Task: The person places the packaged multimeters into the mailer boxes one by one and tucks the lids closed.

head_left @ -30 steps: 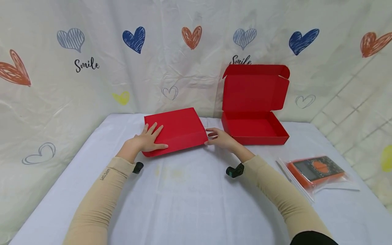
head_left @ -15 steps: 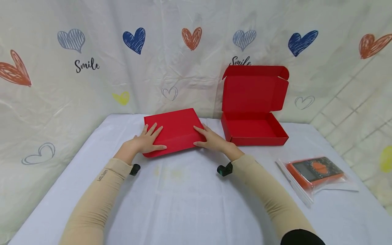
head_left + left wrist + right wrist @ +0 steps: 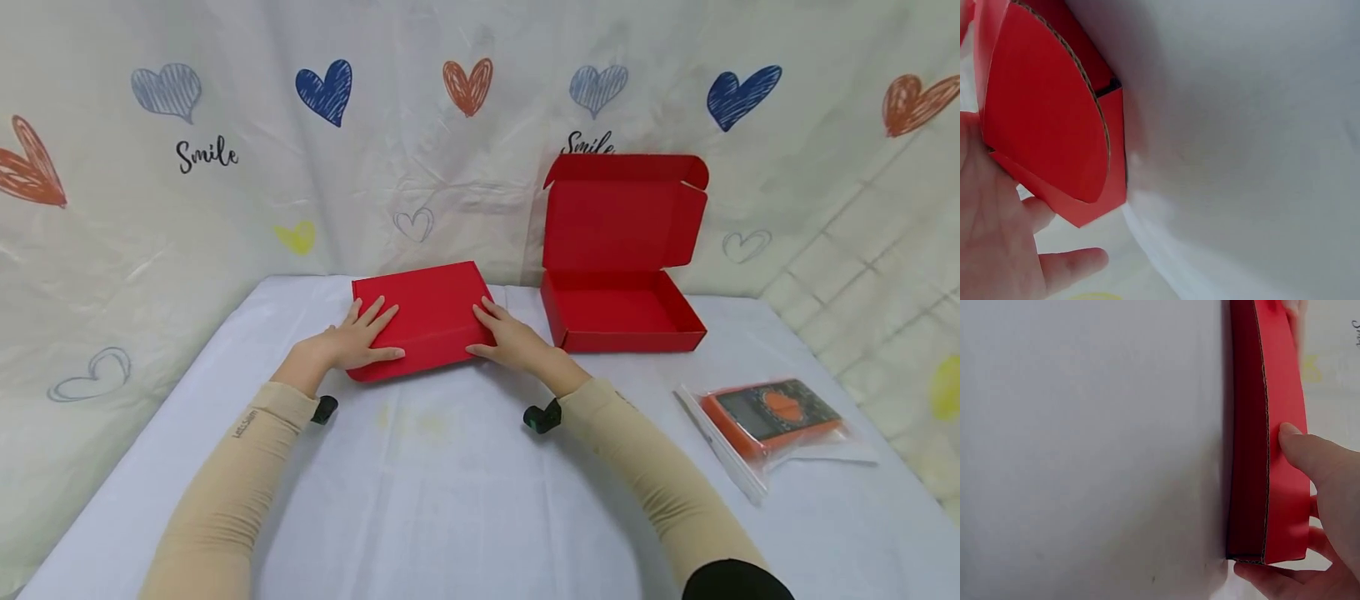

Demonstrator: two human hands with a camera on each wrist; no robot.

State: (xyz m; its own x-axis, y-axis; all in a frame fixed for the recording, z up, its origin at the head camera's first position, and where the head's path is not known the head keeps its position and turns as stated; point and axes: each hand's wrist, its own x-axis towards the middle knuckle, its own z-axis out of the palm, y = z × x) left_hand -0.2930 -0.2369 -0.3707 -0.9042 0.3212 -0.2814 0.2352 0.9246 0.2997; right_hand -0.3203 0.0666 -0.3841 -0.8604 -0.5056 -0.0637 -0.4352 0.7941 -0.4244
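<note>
A person's left hand (image 3: 352, 343), fingers spread, and right hand (image 3: 517, 340), fingers extended, rest on a red mailer box (image 3: 435, 312) near center; a bagged multimeter (image 3: 780, 414) lies lower right.

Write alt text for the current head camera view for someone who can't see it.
A person's left hand and right hand rest on a red box, its lid folded down, on a white-covered table. An open red box stands to its right, and an orange multimeter in a clear bag lies nearer; hearts and "Smile" decorate the backdrop.
</note>
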